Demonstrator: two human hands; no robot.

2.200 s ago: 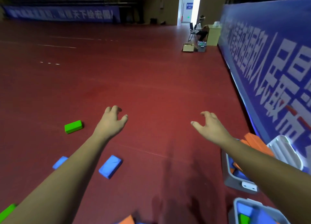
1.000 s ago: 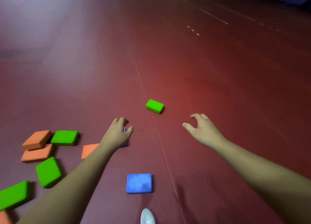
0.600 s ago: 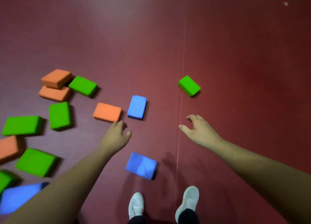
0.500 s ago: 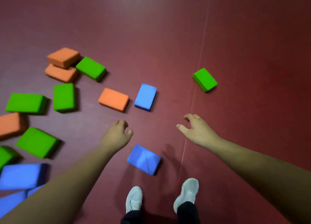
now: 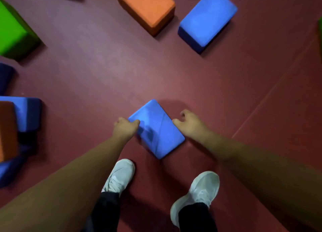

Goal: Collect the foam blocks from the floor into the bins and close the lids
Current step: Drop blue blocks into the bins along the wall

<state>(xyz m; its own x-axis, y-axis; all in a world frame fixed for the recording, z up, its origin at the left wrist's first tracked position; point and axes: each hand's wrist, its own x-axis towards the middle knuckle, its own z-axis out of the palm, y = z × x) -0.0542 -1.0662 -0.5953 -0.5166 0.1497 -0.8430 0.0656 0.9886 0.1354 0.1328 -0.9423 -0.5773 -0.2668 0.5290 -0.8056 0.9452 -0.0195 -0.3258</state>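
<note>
A blue foam block [image 5: 157,129] lies flat on the red floor just ahead of my feet, turned like a diamond. My left hand [image 5: 125,129] grips its left edge, thumb over the top face. At the block's right edge is my right hand [image 5: 190,124], its thumb tip touching the edge and its fingers curled apart, holding nothing. Farther ahead lie an orange block [image 5: 146,6] and a second blue block [image 5: 207,17]. No bin is in view.
A green block [image 5: 12,31] sits at the upper left. Blue blocks [image 5: 26,113] and an orange one [image 5: 7,128] are piled at the left edge. My white shoes [image 5: 120,174] [image 5: 202,188] stand right behind the near block. A floor seam runs diagonally at the right.
I have turned from the bins towards the scattered blocks and bent low. Both hands dropped to the near blue block, and the left hand has closed on its edge.
</note>
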